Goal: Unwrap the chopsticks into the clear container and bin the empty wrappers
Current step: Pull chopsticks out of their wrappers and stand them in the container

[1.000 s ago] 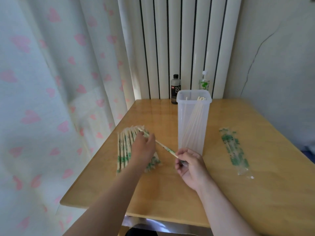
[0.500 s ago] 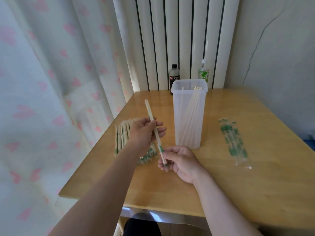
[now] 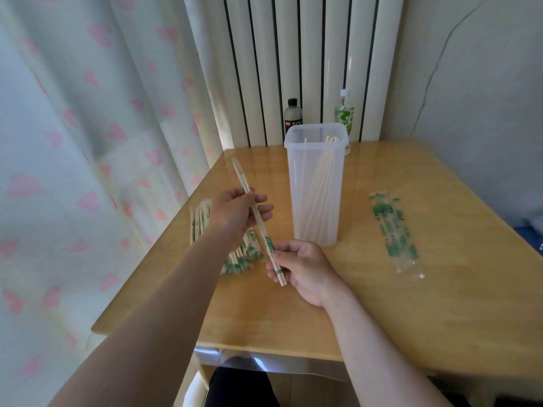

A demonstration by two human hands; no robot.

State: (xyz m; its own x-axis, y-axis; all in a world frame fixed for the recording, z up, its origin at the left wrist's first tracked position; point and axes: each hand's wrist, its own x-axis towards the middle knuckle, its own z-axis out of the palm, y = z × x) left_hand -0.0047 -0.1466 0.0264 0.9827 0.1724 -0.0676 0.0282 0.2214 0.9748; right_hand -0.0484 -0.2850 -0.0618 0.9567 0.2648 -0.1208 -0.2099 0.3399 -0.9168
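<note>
1. Far side: dark bottle (image 3: 292, 118) and clear bottle (image 3: 344, 113) behind the upright clear container (image 3: 316, 186), bare chopsticks leaning inside; empty wrappers (image 3: 393, 230) lie flat to its right
2. Wooden table (image 3: 411, 304); heart-print curtain (image 3: 73, 142) left, radiator (image 3: 293, 54) far
3. Your left hand (image 3: 235, 212) pinches the wrapped pair (image 3: 258, 221) mid-length and your right hand (image 3: 302, 268) pinches its near end; the pair is tilted, left of the container; your left arm partly hides the wrapped pile (image 3: 241, 259)

On the table (image 3: 440, 304), wrapped chopsticks (image 3: 244, 257) lie left of the container (image 3: 316, 201), empty wrappers (image 3: 393, 230) right.

Chopstick pile (image 3: 238, 261) partly behind left hand (image 3: 235, 211), dark bottle (image 3: 293, 118) half hidden
</note>
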